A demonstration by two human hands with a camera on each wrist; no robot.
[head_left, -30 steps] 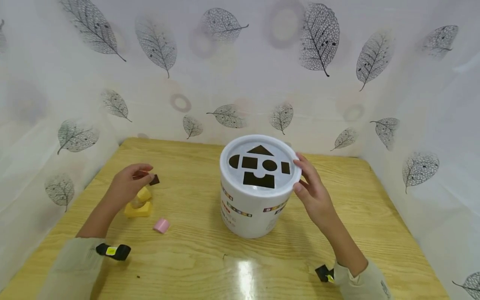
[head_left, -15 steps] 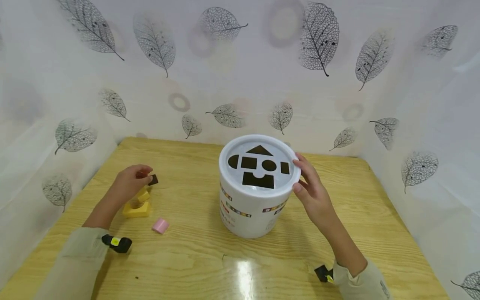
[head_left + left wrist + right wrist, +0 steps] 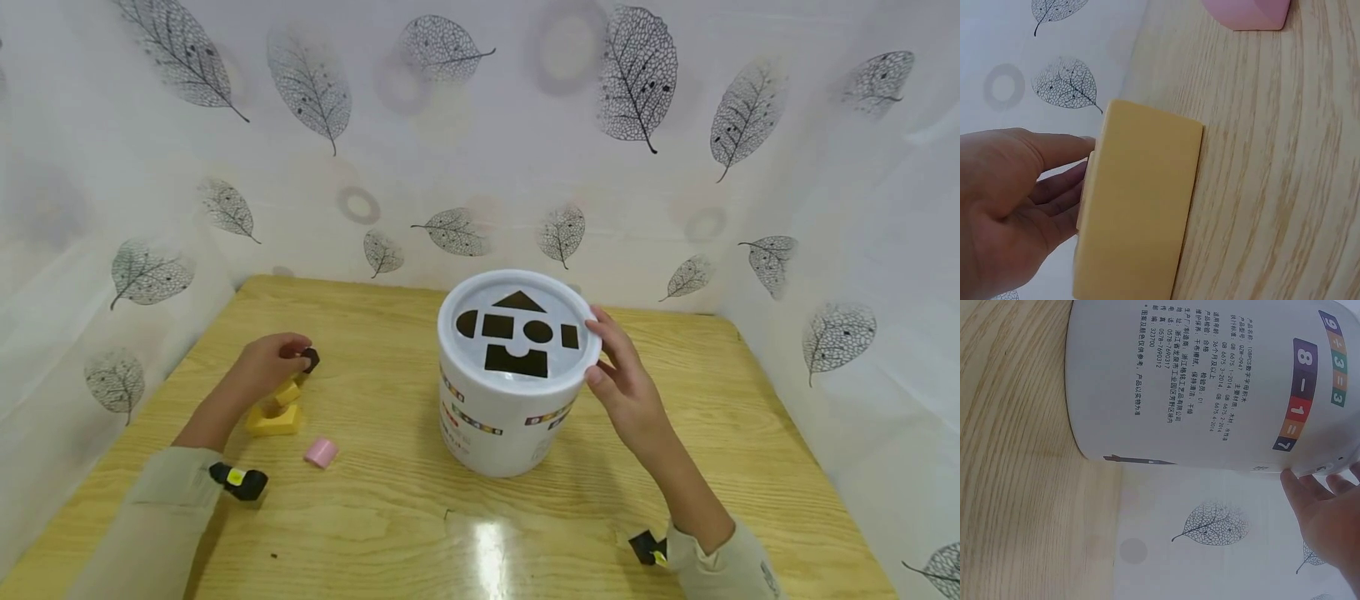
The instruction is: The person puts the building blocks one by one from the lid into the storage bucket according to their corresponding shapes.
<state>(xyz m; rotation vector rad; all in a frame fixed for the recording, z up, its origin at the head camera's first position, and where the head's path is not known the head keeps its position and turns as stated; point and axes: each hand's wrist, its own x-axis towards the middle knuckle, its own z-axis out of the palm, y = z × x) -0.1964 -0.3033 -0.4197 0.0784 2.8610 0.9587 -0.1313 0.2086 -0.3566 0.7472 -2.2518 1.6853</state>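
Note:
My left hand (image 3: 268,367) pinches a small dark block (image 3: 311,359) at its fingertips, at the left of the table. Just below that hand, a yellow block leans on a larger yellow block (image 3: 272,422); in the left wrist view a yellow block (image 3: 1141,206) hides the fingertips and what they hold. A white bucket (image 3: 498,433) stands upright in the middle, its lid (image 3: 517,304) cut with several shaped holes. My right hand (image 3: 633,400) grips the bucket's rim on the right, thumb below the edge and fingers over it. Its fingertips meet the bucket's upper side in the right wrist view.
A pink block (image 3: 322,452) with a curved top lies on the wooden table (image 3: 390,533), nearer me than the yellow blocks. White leaf-patterned sheeting (image 3: 480,150) encloses the table at the back and both sides.
The dark block has turned in my left fingertips and now shows another side. My left forearm has shifted slightly to the right. The right hand stays on the bucket.

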